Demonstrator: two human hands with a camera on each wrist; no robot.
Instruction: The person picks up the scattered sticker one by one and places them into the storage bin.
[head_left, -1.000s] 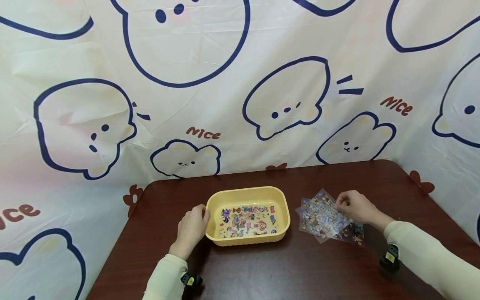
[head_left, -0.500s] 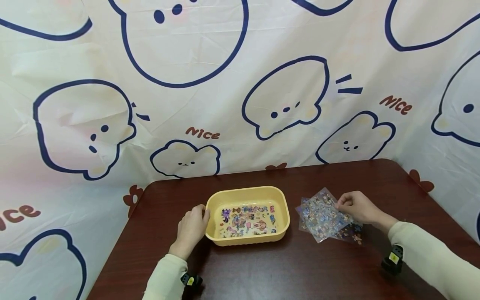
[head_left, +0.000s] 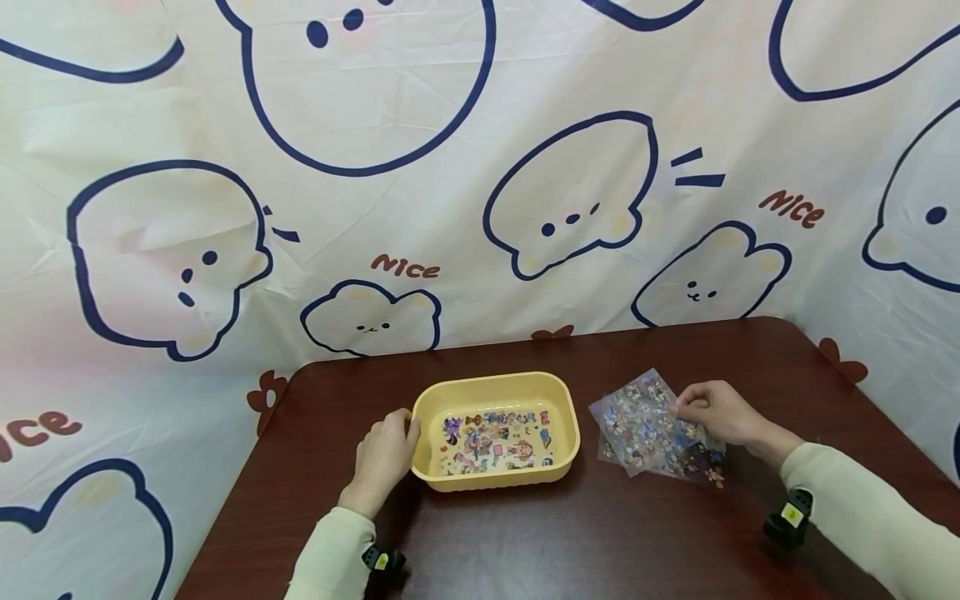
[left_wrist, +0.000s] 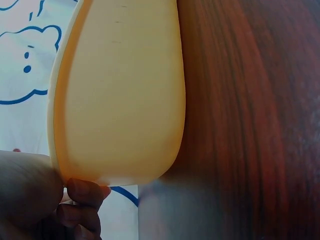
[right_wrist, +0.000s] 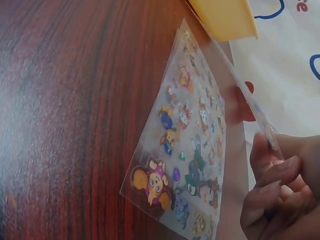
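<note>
My left hand (head_left: 384, 457) grips the left rim of a yellow tray (head_left: 495, 481), thumb and fingers at its edge; the left wrist view shows the curled fingers (left_wrist: 85, 192) against the tray's side (left_wrist: 120, 100). Colourful stickers (head_left: 495, 442) lie on the tray's bottom. To the right, my right hand (head_left: 723, 414) pinches a clear sticker sheet (head_left: 637, 417) by its right part. In the right wrist view that sheet stands tilted, held by the right hand (right_wrist: 280, 195), above more sheets (right_wrist: 175, 150) lying on the table.
The dark brown wooden table (head_left: 555, 550) carries the tray and the sheets. Behind it and at both sides hangs a white cloth (head_left: 420, 208) with blue cartoon outlines. Each wrist wears a black strap with a small device.
The pinched sheet has turned and lifted off the others, its far corner moving up. My right hand has shifted slightly to the right. The left hand and tray have stayed in place.
</note>
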